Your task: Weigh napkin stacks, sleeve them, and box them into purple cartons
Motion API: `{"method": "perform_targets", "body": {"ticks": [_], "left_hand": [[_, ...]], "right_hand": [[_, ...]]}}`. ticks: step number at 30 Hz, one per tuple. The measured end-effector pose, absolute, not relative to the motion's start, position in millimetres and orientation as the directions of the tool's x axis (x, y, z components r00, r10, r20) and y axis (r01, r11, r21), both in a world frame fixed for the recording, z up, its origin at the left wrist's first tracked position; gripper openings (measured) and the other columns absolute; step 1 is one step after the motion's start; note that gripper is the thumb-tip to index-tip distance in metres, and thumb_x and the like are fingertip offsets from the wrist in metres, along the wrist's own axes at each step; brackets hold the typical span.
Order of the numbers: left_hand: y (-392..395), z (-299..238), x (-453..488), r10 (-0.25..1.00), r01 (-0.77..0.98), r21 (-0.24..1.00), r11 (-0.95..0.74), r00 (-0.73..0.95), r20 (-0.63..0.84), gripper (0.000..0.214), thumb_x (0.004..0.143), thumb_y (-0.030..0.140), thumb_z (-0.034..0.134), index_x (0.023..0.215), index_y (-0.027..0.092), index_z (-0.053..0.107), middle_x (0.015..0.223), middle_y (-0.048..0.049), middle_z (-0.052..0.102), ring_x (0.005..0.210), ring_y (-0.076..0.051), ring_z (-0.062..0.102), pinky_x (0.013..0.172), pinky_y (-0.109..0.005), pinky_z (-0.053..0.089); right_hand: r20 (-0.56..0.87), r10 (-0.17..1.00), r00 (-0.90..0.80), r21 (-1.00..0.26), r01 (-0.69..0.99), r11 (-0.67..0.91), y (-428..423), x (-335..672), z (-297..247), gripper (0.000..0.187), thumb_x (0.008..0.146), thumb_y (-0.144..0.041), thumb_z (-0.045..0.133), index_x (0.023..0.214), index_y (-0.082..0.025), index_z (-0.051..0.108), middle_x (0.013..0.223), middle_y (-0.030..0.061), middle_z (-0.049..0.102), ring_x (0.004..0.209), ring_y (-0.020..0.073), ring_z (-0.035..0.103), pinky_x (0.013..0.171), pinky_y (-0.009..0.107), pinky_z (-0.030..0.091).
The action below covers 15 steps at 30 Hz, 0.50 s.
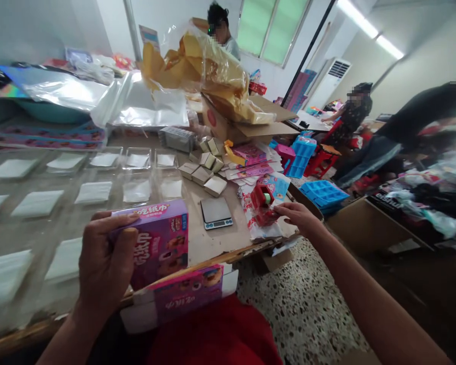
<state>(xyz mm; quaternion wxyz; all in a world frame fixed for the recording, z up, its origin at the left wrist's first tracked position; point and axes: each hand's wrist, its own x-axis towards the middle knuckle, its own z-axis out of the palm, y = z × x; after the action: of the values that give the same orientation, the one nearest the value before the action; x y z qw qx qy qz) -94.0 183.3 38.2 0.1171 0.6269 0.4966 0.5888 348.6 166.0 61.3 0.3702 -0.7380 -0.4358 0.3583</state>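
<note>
At the table [209, 241], the open-flapped carton [190, 295] could slide if the lap [220, 334] shifts; left hand [107, 253] clasps the purple box [161, 246] above the edge, squeezing might dent it; right hand [297, 216] at the red tape dispenser [259, 196], pinch unclear, a knock could topple it!

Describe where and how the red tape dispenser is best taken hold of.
The red tape dispenser is probably best held by its near end, coming from the right: the pale green roll sits toward its far end, so holding there should clear it. Blur hides any cutter.
</note>
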Motion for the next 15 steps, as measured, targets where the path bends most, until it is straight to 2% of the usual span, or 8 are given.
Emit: {"method": "perform_targets", "body": {"ticks": [4,8,11,15], "left_hand": [[190.6,37.1,-74.1,0.743,0.521,0.693,-0.498,-0.155,0.651,0.017,0.090,0.033,0.063,0.103,0.023,0.060,0.105,-0.0016,0.062,0.103,-0.019,0.063,0.095,-0.035,0.052],[202.6,31.5,-58.6,0.753,0.526,0.683,-0.506,-0.117,0.648,0.016,0.090,0.032,0.062,0.101,0.021,0.060,0.104,-0.0014,0.061,0.101,-0.018,0.063,0.094,-0.034,0.051],[204.8,38.7,-51.0,0.768,0.511,0.690,-0.512,-0.088,0.635,0.016,0.092,0.034,0.060,0.104,0.022,0.060,0.106,-0.0015,0.061,0.101,-0.018,0.062,0.092,-0.033,0.051],[203.7,64.6,-38.9,0.835,0.522,0.687,-0.506,0.095,0.543,0.014,0.099,0.036,0.054,0.104,0.025,0.062,0.103,0.0013,0.060,0.093,-0.015,0.060,0.089,-0.029,0.049]], "right_hand": [[-0.210,0.905,0.370,-0.886,0.319,-0.336,168.9,343.6,67.5,0.043,0.060,-0.058,0.083,0.068,-0.017,0.076,0.077,0.0099,0.076,0.070,0.0188,0.061,0.062,0.029,0.039],[-0.124,0.878,0.462,-0.953,0.190,-0.235,142.0,332.6,66.8,0.037,0.064,-0.054,0.086,0.074,-0.019,0.077,0.077,0.0068,0.076,0.068,0.0178,0.062,0.062,0.029,0.043],[-0.187,0.834,0.519,-0.963,0.072,-0.260,120.2,323.7,51.8,0.039,0.065,-0.054,0.086,0.073,-0.018,0.074,0.073,0.0059,0.073,0.058,0.0141,0.056,0.053,0.027,0.038],[-0.228,0.836,0.499,-0.958,0.037,-0.284,115.0,320.4,20.0,0.048,0.067,-0.063,0.080,0.068,-0.017,0.067,0.066,0.0051,0.067,0.052,0.0120,0.050,0.049,0.026,0.035]]}}
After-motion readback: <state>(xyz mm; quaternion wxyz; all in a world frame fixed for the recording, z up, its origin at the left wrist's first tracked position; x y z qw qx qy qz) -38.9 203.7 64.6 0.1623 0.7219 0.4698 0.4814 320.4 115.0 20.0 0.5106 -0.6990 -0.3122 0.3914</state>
